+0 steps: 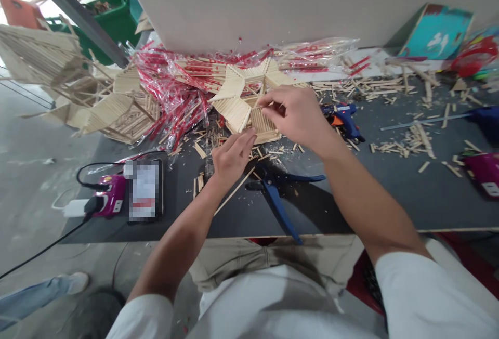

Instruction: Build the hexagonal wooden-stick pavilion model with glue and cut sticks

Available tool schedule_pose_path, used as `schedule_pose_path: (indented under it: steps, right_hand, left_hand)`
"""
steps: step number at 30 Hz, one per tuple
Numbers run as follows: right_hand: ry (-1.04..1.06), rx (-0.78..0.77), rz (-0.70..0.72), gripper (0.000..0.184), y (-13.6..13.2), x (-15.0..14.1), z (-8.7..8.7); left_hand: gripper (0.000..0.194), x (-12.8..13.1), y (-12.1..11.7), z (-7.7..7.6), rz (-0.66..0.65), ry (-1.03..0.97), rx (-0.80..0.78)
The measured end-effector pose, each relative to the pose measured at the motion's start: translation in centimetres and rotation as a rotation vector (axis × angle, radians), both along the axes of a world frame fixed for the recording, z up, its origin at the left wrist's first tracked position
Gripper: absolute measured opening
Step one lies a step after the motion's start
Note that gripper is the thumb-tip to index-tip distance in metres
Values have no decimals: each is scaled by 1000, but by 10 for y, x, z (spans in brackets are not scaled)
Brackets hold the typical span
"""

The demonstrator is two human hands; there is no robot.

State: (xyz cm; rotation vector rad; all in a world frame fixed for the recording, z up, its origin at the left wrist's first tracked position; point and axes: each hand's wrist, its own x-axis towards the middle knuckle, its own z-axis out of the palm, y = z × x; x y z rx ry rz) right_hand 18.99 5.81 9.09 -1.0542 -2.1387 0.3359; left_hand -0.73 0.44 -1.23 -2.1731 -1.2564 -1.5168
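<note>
A small model of thin wooden sticks [233, 112], with slatted roof-like panels around a middle, rests on the dark table. My left hand [234, 156] holds its near edge, fingers close together and fingertips against the sticks. Over the model's right side, my right hand [298, 115] is closed in a pinch of thumb and forefinger; what lies between the fingertips is too small to make out. Blue-handled cutting pliers [276, 201] lie in front of the model. A blue and orange glue gun [345, 119] lies just right of my right hand, partly hidden by it.
Red-and-clear plastic packs of sticks [175, 87] lie behind and left. Larger stick models [105, 113] stand at far left. A phone [144, 191] and purple power strip [111, 196] sit at the front left. Cut stick scraps [401, 146] and a teal board [436, 32] are at right.
</note>
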Motion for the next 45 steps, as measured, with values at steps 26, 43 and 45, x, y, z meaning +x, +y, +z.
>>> schedule_pose_path:
  steps: [26,43,45]
  right_hand:
    - [-28,22,60,12,1,-2,-7]
    - [45,132,447,14,-89,1,59]
    - [37,2,539,10,-115,2,71]
  left_hand:
    - [22,4,1,2,9,-162,-170]
    - [17,1,-8,5,49,-102,-329]
    - [16,0,-8,4,66,-109,-375]
